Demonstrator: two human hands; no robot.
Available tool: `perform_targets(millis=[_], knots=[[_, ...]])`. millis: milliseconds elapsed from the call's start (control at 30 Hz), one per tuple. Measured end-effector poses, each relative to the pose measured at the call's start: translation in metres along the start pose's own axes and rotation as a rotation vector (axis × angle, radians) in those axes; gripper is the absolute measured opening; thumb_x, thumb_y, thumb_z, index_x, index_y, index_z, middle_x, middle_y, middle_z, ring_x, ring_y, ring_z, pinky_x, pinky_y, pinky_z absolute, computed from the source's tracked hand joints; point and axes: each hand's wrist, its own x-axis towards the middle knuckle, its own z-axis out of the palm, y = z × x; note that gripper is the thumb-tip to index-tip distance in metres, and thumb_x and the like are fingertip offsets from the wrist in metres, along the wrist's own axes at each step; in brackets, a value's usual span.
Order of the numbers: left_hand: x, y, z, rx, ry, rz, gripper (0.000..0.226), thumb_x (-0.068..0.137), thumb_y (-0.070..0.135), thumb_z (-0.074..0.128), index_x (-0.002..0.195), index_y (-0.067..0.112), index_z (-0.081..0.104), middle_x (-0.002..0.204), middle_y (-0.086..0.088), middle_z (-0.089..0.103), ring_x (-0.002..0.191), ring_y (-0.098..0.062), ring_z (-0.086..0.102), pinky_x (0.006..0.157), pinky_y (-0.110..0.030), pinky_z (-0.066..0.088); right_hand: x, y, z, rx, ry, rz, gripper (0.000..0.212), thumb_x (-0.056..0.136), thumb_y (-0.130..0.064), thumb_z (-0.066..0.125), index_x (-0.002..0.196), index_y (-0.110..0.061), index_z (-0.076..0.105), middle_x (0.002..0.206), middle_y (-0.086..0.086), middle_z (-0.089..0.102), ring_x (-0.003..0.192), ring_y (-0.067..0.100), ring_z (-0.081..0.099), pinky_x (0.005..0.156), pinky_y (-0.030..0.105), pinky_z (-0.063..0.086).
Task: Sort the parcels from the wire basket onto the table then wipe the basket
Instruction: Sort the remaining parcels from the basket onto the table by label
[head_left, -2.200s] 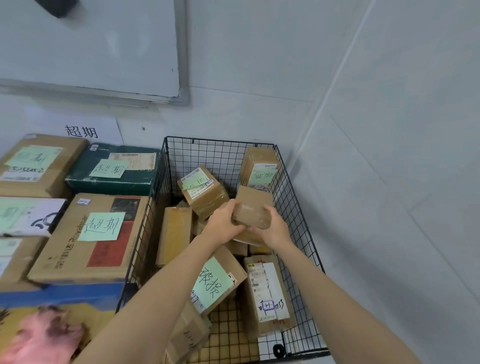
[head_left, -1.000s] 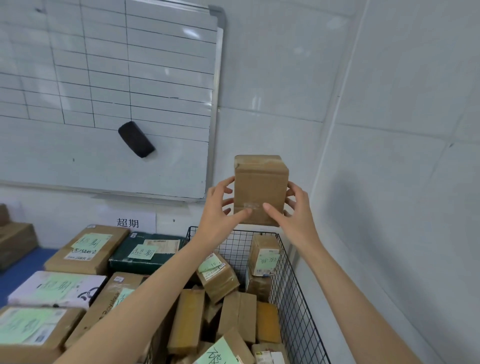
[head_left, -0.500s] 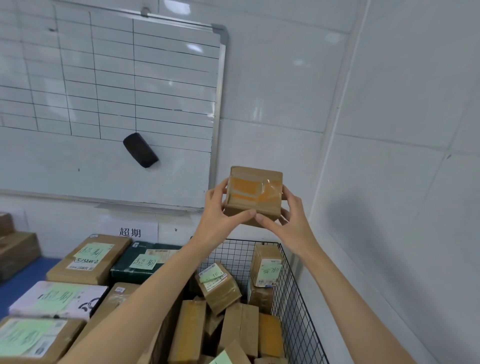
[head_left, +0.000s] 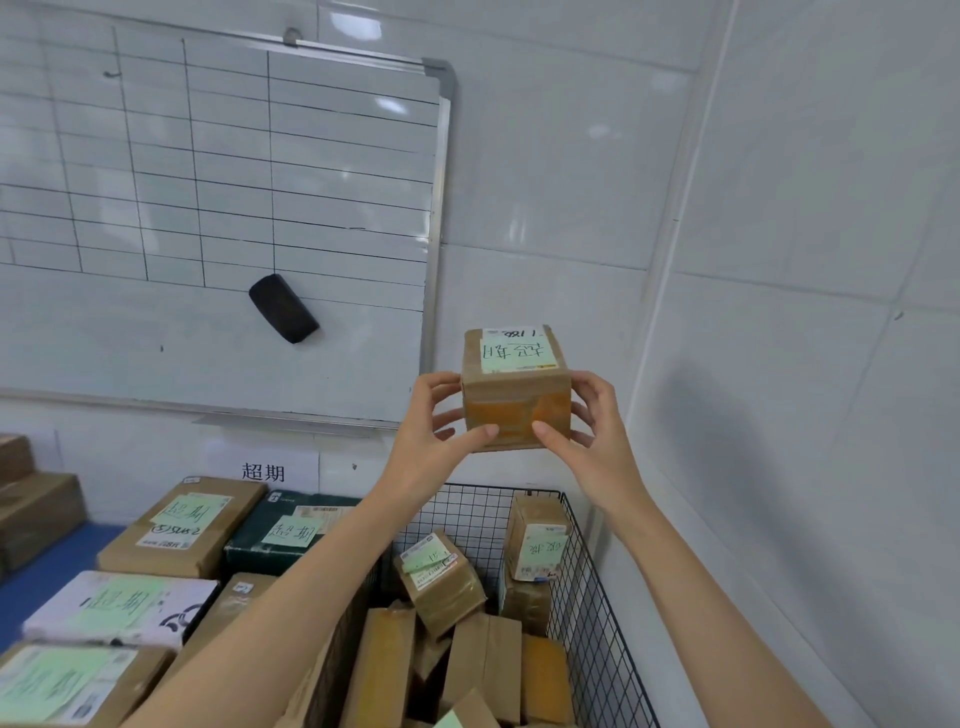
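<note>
I hold a small brown cardboard parcel (head_left: 514, 395) up in front of the wall, well above the basket. Its top face carries a green handwritten note; its near side has shiny orange tape. My left hand (head_left: 436, 423) grips its left side and my right hand (head_left: 589, 431) grips its right side, thumbs on the near face. Below stands the black wire basket (head_left: 589, 613) with several brown parcels (head_left: 441, 582) piled inside, some bearing green notes.
Left of the basket, larger labelled boxes (head_left: 182, 527) and a dark green box (head_left: 291, 538) lie on a blue surface (head_left: 47, 561). A whiteboard (head_left: 218, 208) with a black eraser (head_left: 283, 308) hangs on the wall. A white tiled wall (head_left: 805, 364) closes the right side.
The parcel was lifted out of the basket to chest height, then turned in both hands, so the green-noted face now shows on top and the taped side faces me.
</note>
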Motion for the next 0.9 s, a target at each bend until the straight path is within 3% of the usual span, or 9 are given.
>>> perform_targets(millis=[167, 300, 367, 467, 567, 633, 800, 900], knots=[[-0.003, 0.0, 0.001, -0.043, 0.003, 0.034, 0.08, 0.082, 0.012, 0.078, 0.144, 0.034, 0.032, 0.134, 0.016, 0.05, 0.118, -0.014, 0.06, 0.099, -0.029, 0.05, 0.001, 0.004, 0.001, 0.048, -0.004, -0.009, 0.067, 0.083, -0.008, 0.077, 0.131, -0.036, 0.039, 0.135, -0.026, 0.044, 0.127, 0.006, 0.048, 0.107, 0.04, 0.047], [-0.002, 0.001, 0.002, 0.036, -0.008, 0.084, 0.081, 0.082, 0.014, 0.079, 0.146, 0.035, 0.035, 0.136, 0.014, 0.05, 0.125, -0.014, 0.056, 0.105, -0.031, 0.046, 0.002, 0.007, 0.003, -0.007, 0.017, -0.035, 0.088, 0.079, -0.007, 0.08, 0.143, -0.041, 0.03, 0.142, -0.014, 0.036, 0.127, 0.008, 0.045, 0.089, 0.014, 0.051], [-0.001, 0.003, 0.002, 0.089, -0.01, 0.115, 0.079, 0.081, 0.016, 0.08, 0.145, 0.036, 0.039, 0.135, 0.015, 0.049, 0.124, -0.007, 0.054, 0.104, -0.028, 0.045, 0.002, 0.009, 0.004, -0.023, 0.031, -0.048, 0.094, 0.076, -0.008, 0.083, 0.148, -0.036, 0.029, 0.142, -0.013, 0.032, 0.125, 0.006, 0.046, 0.086, 0.009, 0.049], [-0.003, 0.005, 0.001, 0.145, -0.011, 0.155, 0.074, 0.081, 0.018, 0.08, 0.143, 0.035, 0.042, 0.134, 0.014, 0.049, 0.122, -0.005, 0.054, 0.103, -0.029, 0.047, 0.002, 0.01, 0.004, -0.039, 0.055, -0.071, 0.098, 0.071, -0.016, 0.087, 0.148, -0.038, 0.03, 0.144, -0.017, 0.03, 0.124, -0.003, 0.046, 0.093, 0.014, 0.05], [-0.006, 0.006, -0.002, 0.161, -0.021, 0.17, 0.07, 0.082, 0.022, 0.079, 0.141, 0.037, 0.044, 0.14, 0.017, 0.047, 0.122, -0.004, 0.055, 0.102, -0.029, 0.047, 0.002, 0.009, 0.001, -0.018, 0.052, -0.066, 0.101, 0.067, -0.019, 0.089, 0.147, -0.036, 0.031, 0.151, -0.015, 0.036, 0.128, 0.006, 0.049, 0.101, 0.028, 0.05], [-0.006, 0.008, -0.007, 0.158, -0.05, 0.163, 0.067, 0.083, 0.022, 0.078, 0.139, 0.04, 0.045, 0.145, 0.022, 0.043, 0.12, 0.0, 0.056, 0.102, -0.028, 0.048, 0.001, 0.007, -0.003, 0.018, 0.042, -0.066, 0.098, 0.067, -0.013, 0.089, 0.145, -0.035, 0.035, 0.145, -0.018, 0.047, 0.128, 0.007, 0.051, 0.1, 0.034, 0.052], [-0.006, 0.015, -0.024, 0.171, -0.192, 0.129, 0.064, 0.08, 0.028, 0.075, 0.136, 0.043, 0.047, 0.142, 0.023, 0.049, 0.12, -0.001, 0.057, 0.105, -0.033, 0.046, 0.0, 0.001, -0.014, 0.043, 0.018, -0.064, 0.092, 0.056, -0.023, 0.09, 0.133, -0.041, 0.045, 0.134, -0.023, 0.056, 0.125, 0.001, 0.052, 0.097, 0.031, 0.054], [-0.007, 0.018, -0.028, 0.166, -0.188, 0.13, 0.06, 0.08, 0.027, 0.074, 0.134, 0.039, 0.049, 0.138, 0.023, 0.052, 0.12, -0.003, 0.059, 0.105, -0.036, 0.046, -0.001, -0.001, -0.017, 0.036, 0.01, -0.051, 0.09, 0.058, -0.018, 0.091, 0.131, -0.042, 0.045, 0.133, -0.023, 0.056, 0.124, 0.001, 0.052, 0.098, 0.03, 0.053]])
